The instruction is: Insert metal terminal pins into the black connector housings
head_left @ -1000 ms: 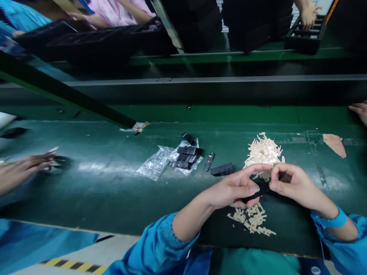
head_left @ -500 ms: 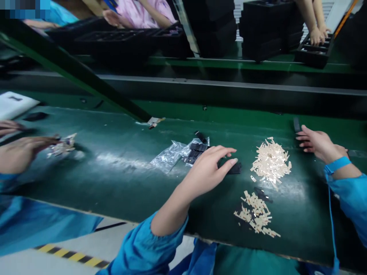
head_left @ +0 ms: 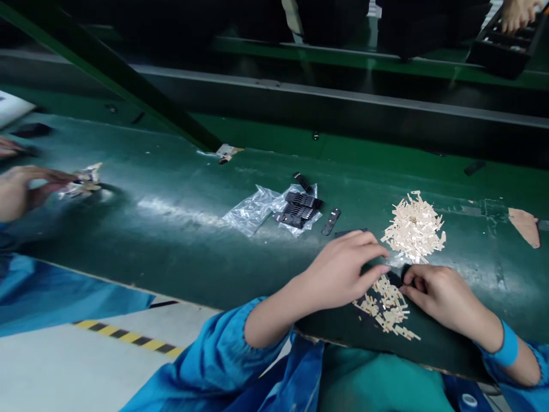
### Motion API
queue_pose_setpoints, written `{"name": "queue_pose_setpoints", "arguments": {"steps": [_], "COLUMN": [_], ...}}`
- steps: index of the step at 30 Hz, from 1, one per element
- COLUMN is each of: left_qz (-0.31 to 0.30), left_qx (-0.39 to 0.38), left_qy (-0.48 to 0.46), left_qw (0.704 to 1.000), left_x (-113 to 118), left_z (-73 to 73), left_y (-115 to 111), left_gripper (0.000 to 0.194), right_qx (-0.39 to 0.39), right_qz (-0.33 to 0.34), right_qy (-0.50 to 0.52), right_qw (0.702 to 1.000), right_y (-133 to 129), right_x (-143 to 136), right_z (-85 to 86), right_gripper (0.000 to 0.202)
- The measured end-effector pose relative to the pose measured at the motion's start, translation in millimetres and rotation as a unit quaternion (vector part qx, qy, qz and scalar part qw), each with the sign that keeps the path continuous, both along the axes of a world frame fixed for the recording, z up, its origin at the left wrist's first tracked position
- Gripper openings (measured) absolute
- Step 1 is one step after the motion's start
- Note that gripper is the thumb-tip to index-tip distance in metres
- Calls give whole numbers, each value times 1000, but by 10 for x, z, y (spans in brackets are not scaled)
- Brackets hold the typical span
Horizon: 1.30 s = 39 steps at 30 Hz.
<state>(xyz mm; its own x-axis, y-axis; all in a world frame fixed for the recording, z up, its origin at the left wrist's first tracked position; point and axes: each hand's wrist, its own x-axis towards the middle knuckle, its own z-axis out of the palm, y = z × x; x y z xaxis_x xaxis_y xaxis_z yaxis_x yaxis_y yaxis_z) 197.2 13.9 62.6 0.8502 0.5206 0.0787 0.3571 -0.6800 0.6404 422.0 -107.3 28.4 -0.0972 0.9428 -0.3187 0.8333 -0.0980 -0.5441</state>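
My left hand (head_left: 349,269) is over the near side of the bench, fingers forward and thumb apart, with nothing visible between them. Just beyond its knuckles lies a flat black piece (head_left: 350,232), partly hidden. My right hand (head_left: 444,294), with a blue wrist strap (head_left: 509,343), has curled fingers pinching the end of a small black plastic part (head_left: 394,278). This part sits at the top of a small pile of flat cream strips (head_left: 390,309), between both hands. Behind it is a larger heap of similar pale strips (head_left: 414,229).
Several black slotted parts (head_left: 298,209) rest on a clear plastic bag (head_left: 253,212), with a single black part (head_left: 331,221) beside them. A green post (head_left: 141,97) slants down to the bench. A co-worker's hand (head_left: 26,189) handles pieces at left; another hand (head_left: 518,14) is over a black tray.
My right hand has come from the far right to the small pile and closed its fingers; the dark block there now lies on the bench. My left hand has moved right, off the black parts.
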Motion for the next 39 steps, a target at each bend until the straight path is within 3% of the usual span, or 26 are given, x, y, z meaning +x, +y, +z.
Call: {"name": "queue_pose_setpoints", "arguments": {"steps": [5,11,15,19,22,24,29,33,39], "left_qz": [-111,-108,-104,-86,-107,-107,-93,-98,60], "left_qx": [-42,-46,5,49,52,59,53,58,22], "left_qy": [67,116,154,50,-53,-74,-8,32,-69], "left_qw": [991,986,983,994,991,990,994,993,996], "left_x": [211,210,177,178,192,203,242,305,417], "left_z": [-141,-143,-131,-117,-90,-55,109,184,69], "left_y": [-75,-67,-107,-131,-90,-44,63,90,35], "left_gripper": [15,24,12,36,23,23,26,29,18], "right_qx": [-10,-12,-44,-109,-159,-177,-55,32,156], "right_qz": [-37,-23,-51,-92,-87,-88,-140,-125,-169], "right_qy": [135,182,214,323,387,405,375,317,250], "right_qw": [990,983,974,936,904,893,915,940,941], "right_y": [13,-24,-29,28,99,138,173,153,147], "right_x": [12,87,148,156,169,182,155,97,71], "right_z": [19,7,8,93,174,214,277,269,192], "right_gripper": [12,24,34,34,32,30,19,19,19]}}
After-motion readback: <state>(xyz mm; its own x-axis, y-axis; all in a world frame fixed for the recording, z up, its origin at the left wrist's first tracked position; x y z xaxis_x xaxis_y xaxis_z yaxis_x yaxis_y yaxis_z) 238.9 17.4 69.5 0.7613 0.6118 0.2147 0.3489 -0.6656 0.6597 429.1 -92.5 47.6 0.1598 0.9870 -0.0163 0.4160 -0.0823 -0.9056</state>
